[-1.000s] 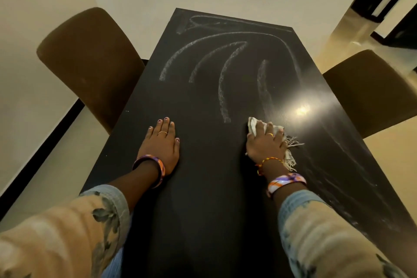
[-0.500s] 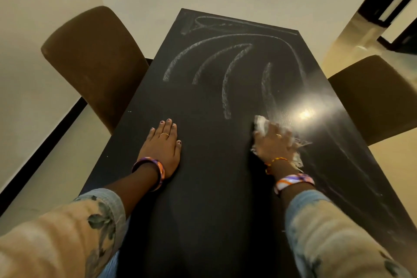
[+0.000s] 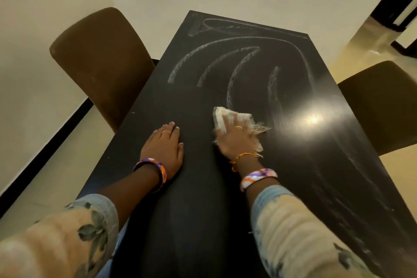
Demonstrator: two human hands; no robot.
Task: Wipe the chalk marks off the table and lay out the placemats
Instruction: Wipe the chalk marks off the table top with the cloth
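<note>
1. Upper left of frame: a brown chair (image 3: 101, 61) stands against the left long edge of the table (image 3: 180, 221); its back shows from above.
2. Lower left: a pale floral sleeve (image 3: 67, 239) runs up toward the frame centre, ending at a bare forearm with an orange-and-purple bangle (image 3: 155, 170).
3. Centre: the left hand (image 3: 163, 146) lies palm down on the black tabletop, fingers straight and close together, thumb out to the right. It holds nothing. A ring sits on one finger.
4. Upper centre: chalk marks (image 3: 232, 67) arc across the far half of the table, several curved white strokes plus a scribbled loop near the far edge.
5. Right of centre: the right hand (image 3: 234, 137) presses flat on a white cloth (image 3: 220, 117), fingers extended and lying on the fabric. Motion blur; I cannot tell how far apart the fingers are. The cloth lies on the table just below the near ends of the chalk strokes, with its frayed edge sticking out to the right of the hand.
6. Right wrist: a thin orange thread band and a second bangle (image 3: 258, 177).
7. Right of frame: a bright light reflection (image 3: 313, 118) on the tabletop; faint smeared streaks run toward the lower right.
8. Far right: a second brown chair (image 3: 383, 106) at the right edge.
</note>
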